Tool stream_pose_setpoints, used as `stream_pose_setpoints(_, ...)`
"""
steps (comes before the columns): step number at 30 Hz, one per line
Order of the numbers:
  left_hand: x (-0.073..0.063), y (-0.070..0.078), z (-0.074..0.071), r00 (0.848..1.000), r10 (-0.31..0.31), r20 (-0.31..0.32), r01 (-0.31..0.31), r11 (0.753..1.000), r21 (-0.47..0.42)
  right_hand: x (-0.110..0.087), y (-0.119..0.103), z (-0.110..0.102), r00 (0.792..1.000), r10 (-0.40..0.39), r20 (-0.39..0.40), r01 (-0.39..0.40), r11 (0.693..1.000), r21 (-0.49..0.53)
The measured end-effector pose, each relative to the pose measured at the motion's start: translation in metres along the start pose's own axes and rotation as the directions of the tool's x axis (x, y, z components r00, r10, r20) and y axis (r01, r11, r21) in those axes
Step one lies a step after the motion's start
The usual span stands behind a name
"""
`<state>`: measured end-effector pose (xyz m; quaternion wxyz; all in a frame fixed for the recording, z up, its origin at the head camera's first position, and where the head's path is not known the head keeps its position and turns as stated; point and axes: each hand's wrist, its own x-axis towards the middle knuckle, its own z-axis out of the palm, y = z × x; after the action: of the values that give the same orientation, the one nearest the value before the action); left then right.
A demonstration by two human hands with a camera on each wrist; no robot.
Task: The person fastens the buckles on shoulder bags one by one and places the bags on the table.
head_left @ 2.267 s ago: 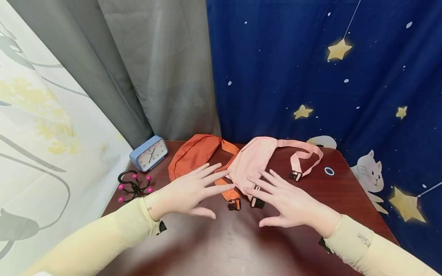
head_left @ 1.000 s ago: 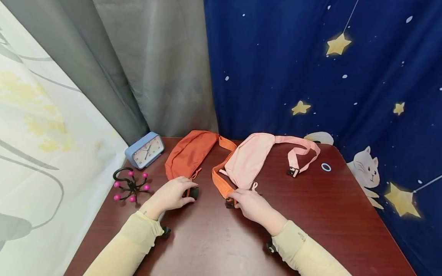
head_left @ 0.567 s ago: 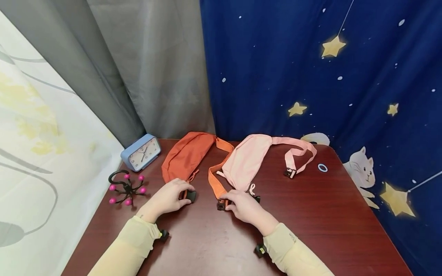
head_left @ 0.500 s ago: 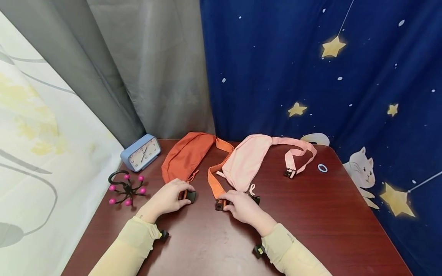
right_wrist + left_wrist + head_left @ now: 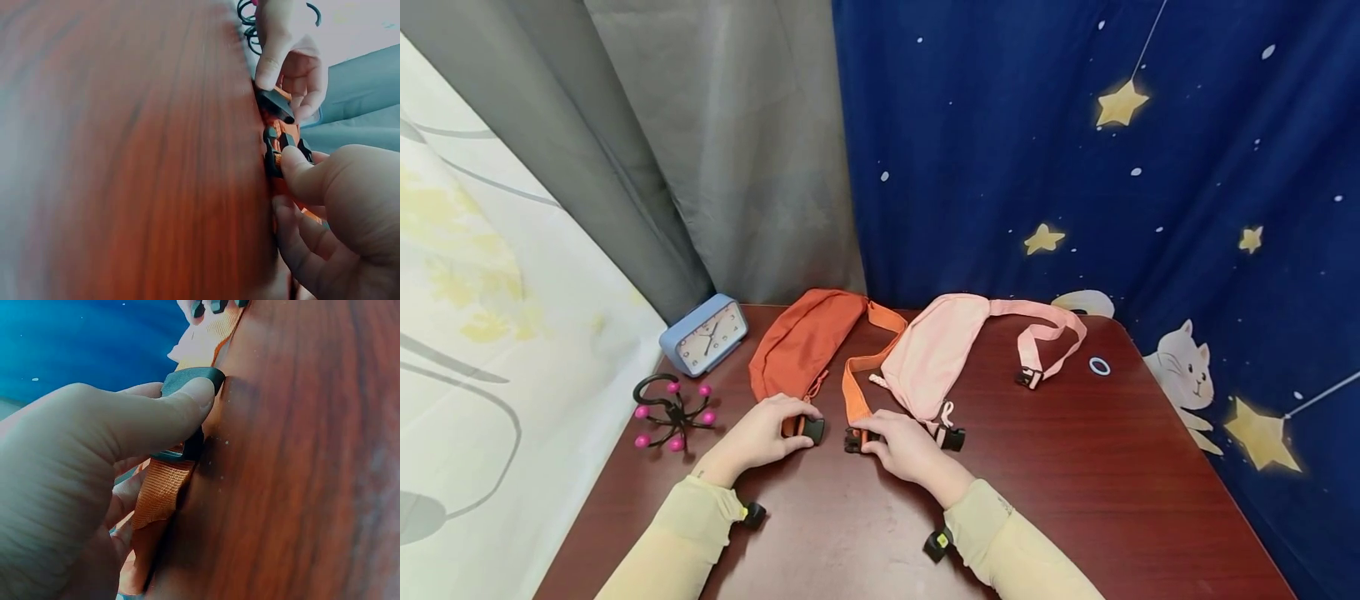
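An orange waist bag (image 5: 808, 342) lies at the back left of the table, its orange strap (image 5: 859, 375) curving toward the front. My left hand (image 5: 766, 435) pinches the black socket half of the buckle (image 5: 190, 378) between thumb and fingers, close over the tabletop. With thumb and fingertips, my right hand (image 5: 904, 450) holds the pronged buckle half (image 5: 273, 156) on the strap's other end. The prongs point at the socket, with a short gap between the halves. Behind my right hand lies a pink waist bag (image 5: 936, 354), its own black buckle piece (image 5: 953, 438) just beyond my knuckles.
A blue alarm clock (image 5: 706, 335) stands at the back left. In front of it sits a black prong-legged object with pink ball tips (image 5: 675, 414). The pink strap (image 5: 1048, 312) and a pale blue ring (image 5: 1099, 366) lie at the right. Curtains border the table's (image 5: 1075, 483) back edge.
Both hands came down from above the table, fingers spread, and took hold of the orange bag's buckle halves. My right hand then moved left with the pronged half, narrowing the gap.
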<state>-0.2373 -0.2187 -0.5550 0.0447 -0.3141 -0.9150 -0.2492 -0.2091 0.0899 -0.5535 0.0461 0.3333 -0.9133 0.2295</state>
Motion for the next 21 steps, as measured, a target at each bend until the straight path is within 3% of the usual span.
stream_pose_setpoints(21,-0.003,-0.004,0.004,0.999,0.021,-0.04,-0.022,0.999,-0.037,0.017,-0.015,0.034,0.994,0.079,-0.071,-0.077,0.996,0.037)
